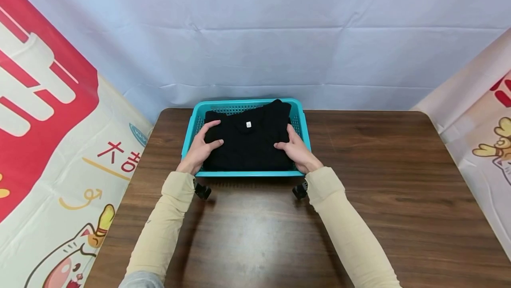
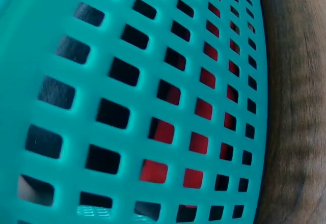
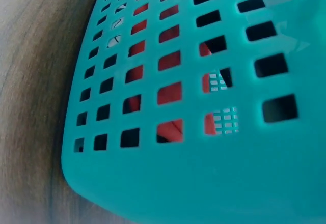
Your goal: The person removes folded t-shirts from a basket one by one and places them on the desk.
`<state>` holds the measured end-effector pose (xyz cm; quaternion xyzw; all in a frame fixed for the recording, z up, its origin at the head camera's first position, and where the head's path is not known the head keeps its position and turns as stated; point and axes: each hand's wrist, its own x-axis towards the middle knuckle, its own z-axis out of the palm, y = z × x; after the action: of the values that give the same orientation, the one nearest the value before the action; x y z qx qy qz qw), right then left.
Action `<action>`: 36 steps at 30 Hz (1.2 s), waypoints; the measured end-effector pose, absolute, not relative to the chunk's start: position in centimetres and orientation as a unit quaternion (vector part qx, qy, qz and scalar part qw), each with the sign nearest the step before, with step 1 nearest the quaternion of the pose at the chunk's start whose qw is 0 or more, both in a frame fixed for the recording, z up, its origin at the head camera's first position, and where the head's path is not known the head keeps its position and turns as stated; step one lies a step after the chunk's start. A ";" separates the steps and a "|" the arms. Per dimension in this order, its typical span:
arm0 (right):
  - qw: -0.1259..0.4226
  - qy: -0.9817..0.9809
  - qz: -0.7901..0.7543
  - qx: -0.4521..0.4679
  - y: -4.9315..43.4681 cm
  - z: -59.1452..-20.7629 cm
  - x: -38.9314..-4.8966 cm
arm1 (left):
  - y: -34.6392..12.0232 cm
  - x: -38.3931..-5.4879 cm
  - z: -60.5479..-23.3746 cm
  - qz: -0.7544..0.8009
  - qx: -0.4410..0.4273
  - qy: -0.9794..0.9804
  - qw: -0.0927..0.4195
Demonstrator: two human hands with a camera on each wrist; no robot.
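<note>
A folded black shirt (image 1: pixel 249 146) with a small white neck label lies inside a turquoise plastic basket (image 1: pixel 251 174), its upper right corner raised against the back rim. My left hand (image 1: pixel 202 145) holds the shirt's left side, thumb and forefinger spread over the top. On the opposite side, my right hand (image 1: pixel 297 149) grips the shirt's edge with the thumb on top and the other fingers mostly hidden. Both wrists pass over the basket's front corners. Through the perforated wall, red cloth (image 2: pixel 164 131) shows below the black in the left wrist view; red fabric (image 3: pixel 169 92) appears in the right wrist view too.
The basket stands at the back edge of a brown wooden table (image 1: pixel 379 181). A pale curtain (image 1: pixel 255 48) hangs right behind it. Printed cloths (image 1: pixel 60 146) with red shapes and cartoon cats hang at both sides.
</note>
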<state>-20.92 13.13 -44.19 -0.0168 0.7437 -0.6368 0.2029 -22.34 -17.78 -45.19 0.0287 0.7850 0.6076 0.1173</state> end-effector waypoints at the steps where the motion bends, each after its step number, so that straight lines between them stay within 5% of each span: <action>1: 0.200 0.743 -0.639 -0.018 13.2 -44.1 -20.9 | -17.8 -22.3 -45.1 0.612 0.035 0.782 0.113; 14: 0.147 0.721 -0.676 -0.043 14.0 -42.9 -20.5 | -17.6 -21.9 -43.2 0.681 0.076 0.722 0.099; 36: 0.154 0.675 -0.720 -0.049 17.4 -39.7 -19.4 | -15.2 -21.5 -40.5 0.745 0.132 0.642 0.124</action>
<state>-19.43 17.35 -39.71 -0.0491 0.6750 -0.7198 0.1542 -21.53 -15.16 -40.46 0.1318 0.6423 0.7447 0.1242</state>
